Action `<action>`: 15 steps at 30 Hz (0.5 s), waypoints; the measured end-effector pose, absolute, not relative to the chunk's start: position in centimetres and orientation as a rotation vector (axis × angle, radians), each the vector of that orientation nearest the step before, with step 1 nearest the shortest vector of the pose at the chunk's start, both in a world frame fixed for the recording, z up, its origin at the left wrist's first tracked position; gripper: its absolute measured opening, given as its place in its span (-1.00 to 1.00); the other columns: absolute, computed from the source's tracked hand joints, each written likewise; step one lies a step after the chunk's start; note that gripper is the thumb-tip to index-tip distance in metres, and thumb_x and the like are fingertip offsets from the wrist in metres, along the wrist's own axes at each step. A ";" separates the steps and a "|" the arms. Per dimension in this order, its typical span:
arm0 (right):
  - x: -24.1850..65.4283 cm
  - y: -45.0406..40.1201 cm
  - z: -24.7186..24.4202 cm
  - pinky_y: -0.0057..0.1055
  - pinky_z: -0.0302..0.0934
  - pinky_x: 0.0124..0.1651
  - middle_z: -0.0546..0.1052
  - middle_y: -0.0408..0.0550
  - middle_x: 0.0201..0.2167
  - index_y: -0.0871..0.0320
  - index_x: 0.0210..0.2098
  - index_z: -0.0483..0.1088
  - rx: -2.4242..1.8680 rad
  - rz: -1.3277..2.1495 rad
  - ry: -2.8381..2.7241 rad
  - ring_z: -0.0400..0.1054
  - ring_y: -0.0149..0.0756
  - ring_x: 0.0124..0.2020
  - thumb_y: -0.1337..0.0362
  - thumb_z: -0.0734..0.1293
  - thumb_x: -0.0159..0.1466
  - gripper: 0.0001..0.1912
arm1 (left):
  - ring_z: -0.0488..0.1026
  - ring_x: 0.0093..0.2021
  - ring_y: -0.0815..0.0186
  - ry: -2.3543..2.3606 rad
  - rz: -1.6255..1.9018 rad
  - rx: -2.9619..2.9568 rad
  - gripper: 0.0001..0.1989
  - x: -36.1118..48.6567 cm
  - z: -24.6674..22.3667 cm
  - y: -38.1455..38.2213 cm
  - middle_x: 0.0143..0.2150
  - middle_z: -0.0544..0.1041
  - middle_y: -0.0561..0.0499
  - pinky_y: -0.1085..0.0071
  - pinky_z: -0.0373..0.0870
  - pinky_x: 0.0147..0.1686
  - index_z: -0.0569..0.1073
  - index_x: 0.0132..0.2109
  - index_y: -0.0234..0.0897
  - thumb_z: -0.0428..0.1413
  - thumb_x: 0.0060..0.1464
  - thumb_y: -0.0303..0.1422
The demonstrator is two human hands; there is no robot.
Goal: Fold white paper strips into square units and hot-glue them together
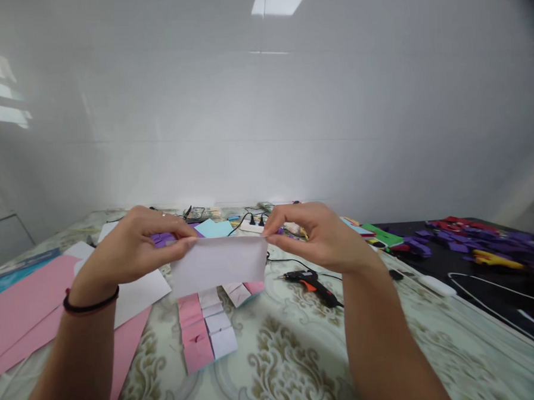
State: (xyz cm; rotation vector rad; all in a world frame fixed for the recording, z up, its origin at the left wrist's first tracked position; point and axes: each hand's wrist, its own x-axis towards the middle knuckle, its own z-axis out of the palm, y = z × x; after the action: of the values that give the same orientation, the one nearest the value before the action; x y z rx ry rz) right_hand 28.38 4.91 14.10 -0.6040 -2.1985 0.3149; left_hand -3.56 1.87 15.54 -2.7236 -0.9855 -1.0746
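Both hands hold up a white sheet of paper by its top edge, above the patterned tablecloth. My left hand pinches its upper left corner between thumb and fingers. At the upper right corner, my right hand pinches the same sheet. Below and partly behind the paper lie pink and white folded paper squares, set side by side. A second small pink and white folded piece is partly hidden by the sheet's lower edge.
A black glue gun with an orange trigger lies near my right wrist. Pink sheets and white sheets spread at left. A white power strip stands behind. Purple pieces and yellow-handled scissors lie on a black surface.
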 end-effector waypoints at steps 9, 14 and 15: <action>25.0 3.9 13.8 -0.43 0.34 -0.17 0.64 -0.09 -0.31 0.15 -0.28 0.53 -0.533 0.350 -2.235 0.50 -0.35 -0.30 0.30 0.39 0.35 -0.92 | 0.52 -0.46 0.46 -0.854 -1.072 -2.785 -0.86 -0.8 15.1 1.6 -0.42 0.66 0.11 0.58 0.36 -0.39 0.62 -0.28 -0.25 0.18 0.25 -0.43; 24.2 3.5 13.5 -0.49 0.30 -0.20 0.62 -0.16 -0.37 0.15 -0.31 0.50 -0.485 0.295 -2.256 0.46 -0.42 -0.35 0.37 0.38 0.35 -0.92 | 0.45 -0.51 0.47 -0.744 -1.147 -2.740 -0.84 1.0 14.8 1.3 -0.49 0.60 0.15 0.55 0.33 -0.43 0.57 -0.34 -0.23 0.16 0.17 -0.52; 24.4 3.5 13.5 -0.49 0.29 -0.21 0.61 -0.16 -0.38 0.14 -0.31 0.50 -0.489 0.291 -2.264 0.45 -0.42 -0.36 0.38 0.37 0.34 -0.92 | 0.45 -0.51 0.46 -0.748 -1.159 -2.730 -0.83 1.0 14.7 1.2 -0.49 0.60 0.14 0.53 0.33 -0.42 0.56 -0.36 -0.23 0.15 0.16 -0.52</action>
State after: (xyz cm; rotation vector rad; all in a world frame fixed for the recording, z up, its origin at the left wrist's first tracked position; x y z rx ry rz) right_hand 24.36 3.51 13.48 -0.4890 -2.2642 0.2914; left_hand 1.01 1.21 14.72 -2.7304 -0.7480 -1.1590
